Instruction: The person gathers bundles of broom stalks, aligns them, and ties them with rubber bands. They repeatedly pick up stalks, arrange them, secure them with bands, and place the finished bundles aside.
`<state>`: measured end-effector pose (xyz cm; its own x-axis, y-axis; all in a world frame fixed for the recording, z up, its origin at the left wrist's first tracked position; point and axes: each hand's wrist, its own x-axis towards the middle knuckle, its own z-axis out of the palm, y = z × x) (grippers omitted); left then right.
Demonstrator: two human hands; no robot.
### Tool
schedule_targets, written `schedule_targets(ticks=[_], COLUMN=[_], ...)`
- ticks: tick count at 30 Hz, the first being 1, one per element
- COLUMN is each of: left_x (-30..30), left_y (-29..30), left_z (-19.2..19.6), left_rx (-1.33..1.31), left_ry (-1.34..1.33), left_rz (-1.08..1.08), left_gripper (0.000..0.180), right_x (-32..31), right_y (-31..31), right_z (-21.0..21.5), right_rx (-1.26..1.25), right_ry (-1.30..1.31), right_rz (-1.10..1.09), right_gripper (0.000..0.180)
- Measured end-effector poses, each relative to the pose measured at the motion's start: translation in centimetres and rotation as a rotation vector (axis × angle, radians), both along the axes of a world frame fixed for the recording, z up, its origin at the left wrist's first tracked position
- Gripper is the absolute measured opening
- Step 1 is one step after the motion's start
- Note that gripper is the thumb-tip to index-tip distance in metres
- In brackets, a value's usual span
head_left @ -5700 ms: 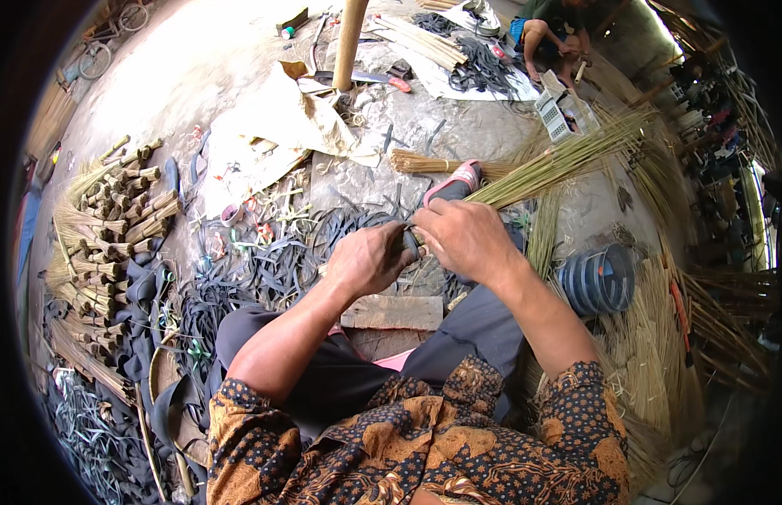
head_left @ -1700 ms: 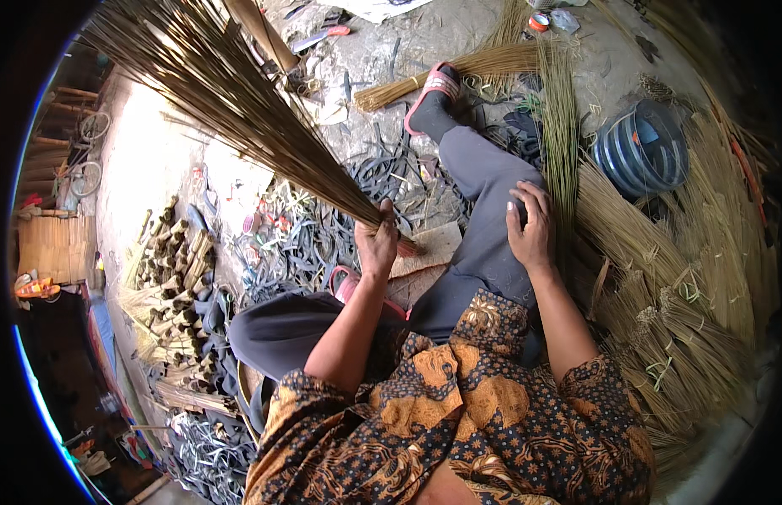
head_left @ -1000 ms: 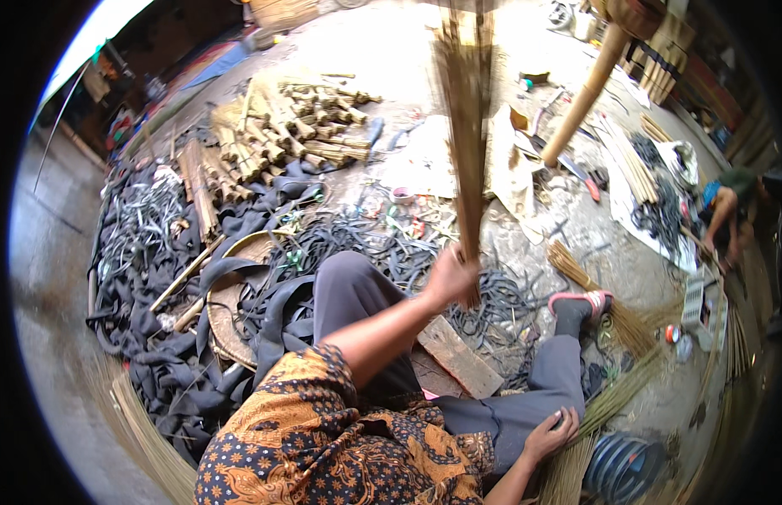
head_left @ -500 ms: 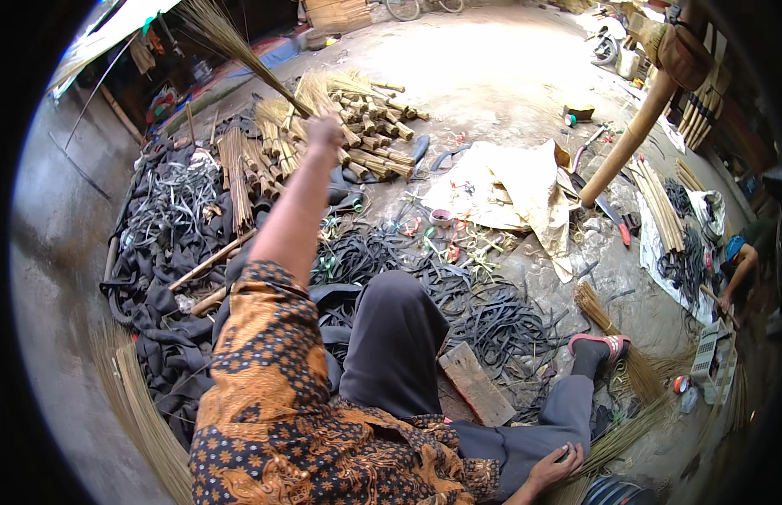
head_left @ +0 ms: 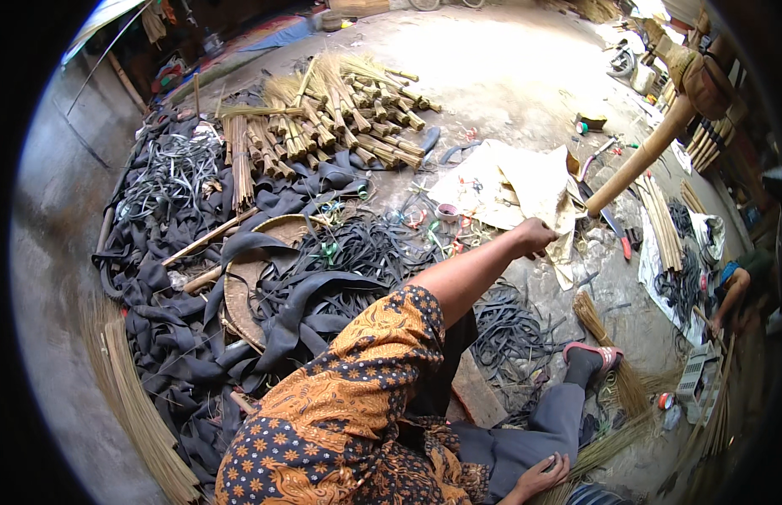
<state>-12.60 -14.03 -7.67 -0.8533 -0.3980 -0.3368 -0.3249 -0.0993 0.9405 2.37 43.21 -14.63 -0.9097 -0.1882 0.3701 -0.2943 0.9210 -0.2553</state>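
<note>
My left hand (head_left: pixel 534 238) reaches out over the middle of the floor, in front of the pale sacking (head_left: pixel 498 183). Its fingers are curled together, and nothing shows in them. At the lower right my right hand (head_left: pixel 542 476) rests on my bent leg beside a spread of thin green stalks (head_left: pixel 608 446). Its fingers are loosely apart and hold nothing visible. A bundle of thin bristles (head_left: pixel 260 110) lies crosswise on the left of the pile of tied bristle bundles (head_left: pixel 357 118) at the back.
Black rubber strips (head_left: pixel 500 324) and rubber sheets (head_left: pixel 168 311) cover the floor around a round woven tray (head_left: pixel 239 290). A wooden block (head_left: pixel 479 391) lies by my leg. A slanting wooden post (head_left: pixel 639 156) stands at right. Another person's arm (head_left: pixel 731 295) is at far right.
My left hand has let go of the bristle bundle, which now lies on the pile. The hand has swung right and nearer. My right hand stays on the leg.
</note>
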Motion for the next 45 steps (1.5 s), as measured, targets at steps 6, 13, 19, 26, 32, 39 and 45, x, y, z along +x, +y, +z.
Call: schedule_targets(ticks=[6, 13, 19, 26, 32, 39, 45], left_x=[-3.5, -6.3, -12.4, -16.2, -15.8, -14.1, -12.9], left_y=[-1.8, -0.2, 1.6, 5.3, 6.8, 6.2, 5.1], left_z=[-9.8, -8.8, -12.7, -15.1, -13.6, -12.0, -11.3], left_rx=[-0.42, -0.082, -0.021, -0.041, -0.059, -0.105, -0.123], left_ry=[-0.267, -0.186, -0.352, -0.427, -0.466, -0.508, -0.508], left_rz=[-0.318, -0.397, -0.567, -0.69, -0.703, -0.627, -0.666], left_gripper=[0.03, 0.052, 0.061, 0.07, 0.068, 0.068, 0.068], right_x=[1.3, 8.6, 22.3, 45.9, 61.5, 59.2, 56.6], right_y=[0.3, 7.4, 16.0, 22.9, 19.6, 17.0, 19.1], right_z=[3.1, 7.6, 12.1, 15.5, 14.6, 11.9, 10.8], right_rx=[-0.392, -0.322, -0.334, -0.332, -0.143, -0.497, -0.457], right_ry=[-0.056, -0.007, 0.105, 0.372, 0.026, -0.577, -0.604], right_rz=[-0.089, -0.476, -1.122, -1.77, -2.403, -2.412, -2.611], right_gripper=[0.028, 0.031, 0.034, 0.039, 0.054, 0.073, 0.073])
